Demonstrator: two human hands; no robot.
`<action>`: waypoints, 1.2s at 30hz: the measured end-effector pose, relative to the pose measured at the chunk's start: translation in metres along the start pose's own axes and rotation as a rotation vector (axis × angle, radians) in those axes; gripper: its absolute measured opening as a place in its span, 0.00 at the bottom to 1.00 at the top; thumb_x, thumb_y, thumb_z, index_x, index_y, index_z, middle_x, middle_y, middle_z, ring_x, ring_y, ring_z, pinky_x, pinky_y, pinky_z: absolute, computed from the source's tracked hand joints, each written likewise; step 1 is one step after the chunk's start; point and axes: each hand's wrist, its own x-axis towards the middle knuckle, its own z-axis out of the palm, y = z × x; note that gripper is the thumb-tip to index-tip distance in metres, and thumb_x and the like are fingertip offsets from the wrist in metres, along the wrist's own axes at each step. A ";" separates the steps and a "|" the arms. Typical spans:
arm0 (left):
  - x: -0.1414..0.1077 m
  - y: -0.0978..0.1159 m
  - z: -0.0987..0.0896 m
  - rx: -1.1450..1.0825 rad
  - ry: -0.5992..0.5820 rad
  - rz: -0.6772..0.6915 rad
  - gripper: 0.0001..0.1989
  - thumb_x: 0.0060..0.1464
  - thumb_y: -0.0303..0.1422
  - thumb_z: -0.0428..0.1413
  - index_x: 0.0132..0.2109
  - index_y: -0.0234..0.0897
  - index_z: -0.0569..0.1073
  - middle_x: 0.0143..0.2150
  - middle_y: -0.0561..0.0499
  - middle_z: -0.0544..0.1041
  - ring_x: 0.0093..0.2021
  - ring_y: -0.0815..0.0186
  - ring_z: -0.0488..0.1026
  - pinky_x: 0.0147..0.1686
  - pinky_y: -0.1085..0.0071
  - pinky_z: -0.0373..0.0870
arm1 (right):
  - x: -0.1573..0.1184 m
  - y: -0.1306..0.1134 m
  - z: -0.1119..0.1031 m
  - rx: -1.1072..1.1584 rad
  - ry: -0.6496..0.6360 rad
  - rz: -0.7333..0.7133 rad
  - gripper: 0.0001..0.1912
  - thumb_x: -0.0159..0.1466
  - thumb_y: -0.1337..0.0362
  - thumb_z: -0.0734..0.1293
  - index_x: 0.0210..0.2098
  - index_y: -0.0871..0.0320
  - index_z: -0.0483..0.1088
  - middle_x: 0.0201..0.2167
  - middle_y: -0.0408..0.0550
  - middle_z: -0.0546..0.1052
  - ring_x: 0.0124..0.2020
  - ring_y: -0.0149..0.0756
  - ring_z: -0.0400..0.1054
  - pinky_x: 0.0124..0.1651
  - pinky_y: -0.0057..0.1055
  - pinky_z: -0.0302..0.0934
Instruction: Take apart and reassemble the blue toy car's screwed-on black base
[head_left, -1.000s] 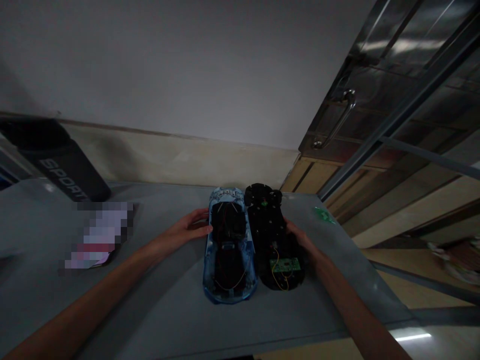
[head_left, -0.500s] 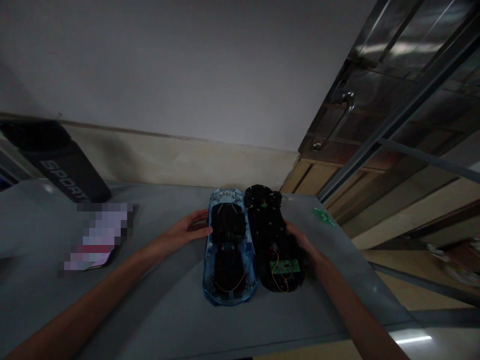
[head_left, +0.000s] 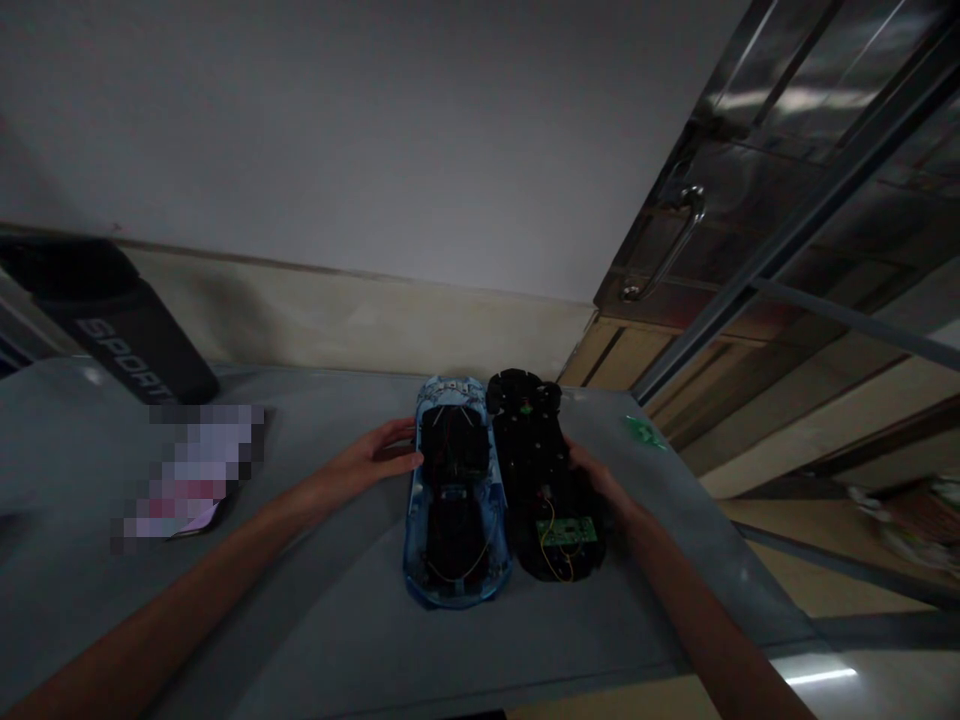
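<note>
Two hands [head_left: 381, 455] [head_left: 602, 478]; grey table [head_left: 337, 620] beside pale wall [head_left: 337, 140]

Head view has shifted marginally: blue car shell [head_left: 459, 490] and black chassis [head_left: 531, 455] now appear slightly further left.

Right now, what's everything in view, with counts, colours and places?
Car shell: one, blue and black, centre
Chassis: one, black, right of shell
Circuit board: one, green, chassis's near end
Wiring: uncountable, yellow, by board
SPORT bottle: one, dark, far left
Pixelated item: one, pale purple, left
Small item: one, green, table's right
Table: one, grey, beneath
Wall: one, grey over cream, behind
Door with handle: one, silvery, upper right
Metal bars: several, grey, right
Clutter: uncountable, blurred, far right
Left hand: one, bare, shell's left edge
Right hand: one, bare, chassis's right edge
</note>
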 end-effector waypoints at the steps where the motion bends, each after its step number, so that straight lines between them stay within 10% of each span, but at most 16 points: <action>1: 0.000 0.000 0.000 0.003 -0.004 0.005 0.34 0.53 0.45 0.71 0.65 0.44 0.76 0.70 0.47 0.78 0.71 0.40 0.74 0.70 0.49 0.69 | 0.000 0.000 0.000 0.005 -0.001 0.003 0.21 0.50 0.59 0.70 0.44 0.48 0.80 0.34 0.44 0.82 0.34 0.43 0.76 0.37 0.37 0.73; 36: -0.002 0.005 0.003 0.013 -0.025 0.017 0.32 0.54 0.45 0.69 0.64 0.44 0.77 0.69 0.48 0.80 0.72 0.41 0.72 0.71 0.50 0.68 | -0.003 -0.003 0.002 -0.011 0.030 0.030 0.16 0.52 0.60 0.70 0.40 0.45 0.81 0.33 0.43 0.82 0.34 0.44 0.76 0.37 0.39 0.74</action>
